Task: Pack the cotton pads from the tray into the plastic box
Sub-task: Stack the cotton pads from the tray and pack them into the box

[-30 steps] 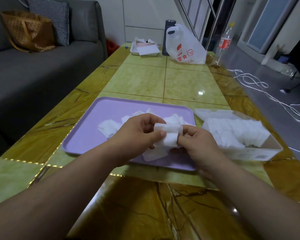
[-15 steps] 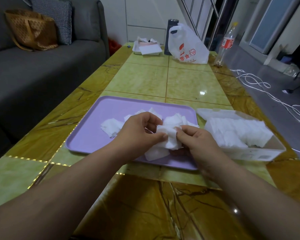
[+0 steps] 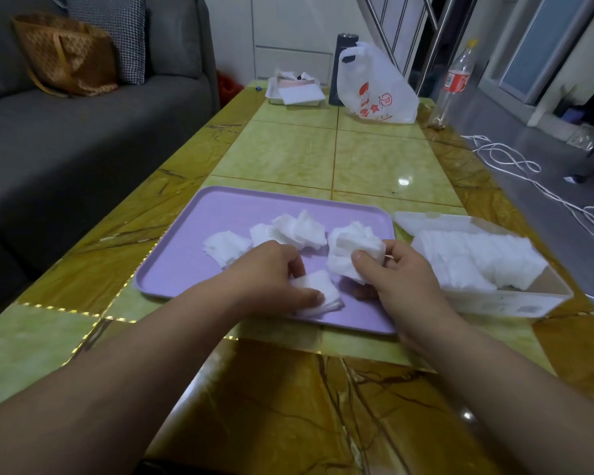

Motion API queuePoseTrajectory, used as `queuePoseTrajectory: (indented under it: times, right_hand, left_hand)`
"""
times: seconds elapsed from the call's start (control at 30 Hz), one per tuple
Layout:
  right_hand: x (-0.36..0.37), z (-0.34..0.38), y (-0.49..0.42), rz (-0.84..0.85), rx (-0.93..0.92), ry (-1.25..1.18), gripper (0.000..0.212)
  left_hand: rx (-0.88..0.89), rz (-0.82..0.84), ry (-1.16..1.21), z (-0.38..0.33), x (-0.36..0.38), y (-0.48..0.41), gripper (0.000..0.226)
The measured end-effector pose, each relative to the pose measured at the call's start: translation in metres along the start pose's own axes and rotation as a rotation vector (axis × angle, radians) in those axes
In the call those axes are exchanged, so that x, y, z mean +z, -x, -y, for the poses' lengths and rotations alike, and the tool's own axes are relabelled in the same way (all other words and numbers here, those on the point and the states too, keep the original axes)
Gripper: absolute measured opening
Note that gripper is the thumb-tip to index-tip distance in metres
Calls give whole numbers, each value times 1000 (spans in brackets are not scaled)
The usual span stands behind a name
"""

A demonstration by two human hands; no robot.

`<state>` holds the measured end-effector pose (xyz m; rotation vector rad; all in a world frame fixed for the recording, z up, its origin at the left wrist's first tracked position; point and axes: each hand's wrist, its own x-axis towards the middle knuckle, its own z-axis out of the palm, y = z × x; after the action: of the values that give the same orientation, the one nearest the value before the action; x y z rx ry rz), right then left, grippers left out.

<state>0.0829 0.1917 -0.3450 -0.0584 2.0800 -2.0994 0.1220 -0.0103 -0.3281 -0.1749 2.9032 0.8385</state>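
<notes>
Cotton pads (image 3: 299, 231): thin white squares, judged very light, soft and compressible. The layers look apt to slide and fan out, so a stack is best pinched across its flat faces near the middle, thumb on top and fingers under, with gentle pressure; hard squeezing would crumple them. Left hand (image 3: 271, 275) is low over the near part of the purple tray (image 3: 192, 265), fingers curled and thumb pressing a small flat stack (image 3: 318, 293) that lies on the tray floor, pinching it. Right hand (image 3: 405, 282), just beside it, grips a looser, ragged bunch (image 3: 350, 250) between thumb and fingers; whether it is clear of the tray I cannot tell. The loose pads sit mid-tray in small heaps, just beyond the left knuckles. The plastic box (image 3: 515, 299) stands on the tabletop (image 3: 288, 156) just right of the tray, near the right hand, largely filled with a packed row (image 3: 477, 258).
</notes>
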Motion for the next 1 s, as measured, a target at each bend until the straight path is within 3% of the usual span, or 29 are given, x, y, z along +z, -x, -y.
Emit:
queuePoseTrajectory:
  times: [0.13, 0.37, 0.47, 0.6, 1.0]
  right_hand:
    - [2, -1, 0, -11, 2, 12, 14]
    - [1, -2, -4, -17, 27, -6, 17]
    - [2, 0, -2, 41, 26, 33, 22]
    - [0, -1, -2, 120, 31, 93, 27]
    - [-5, 0, -4, 352, 13, 40, 41]
  left_hand:
    - [34, 38, 93, -9, 5, 2, 28]
    - [82, -48, 505, -1, -10, 6, 30]
    - [157, 13, 652, -7, -15, 8, 23]
    - [230, -5, 567, -9, -6, 8, 24]
    - [194, -192, 498, -2, 1, 0, 28]
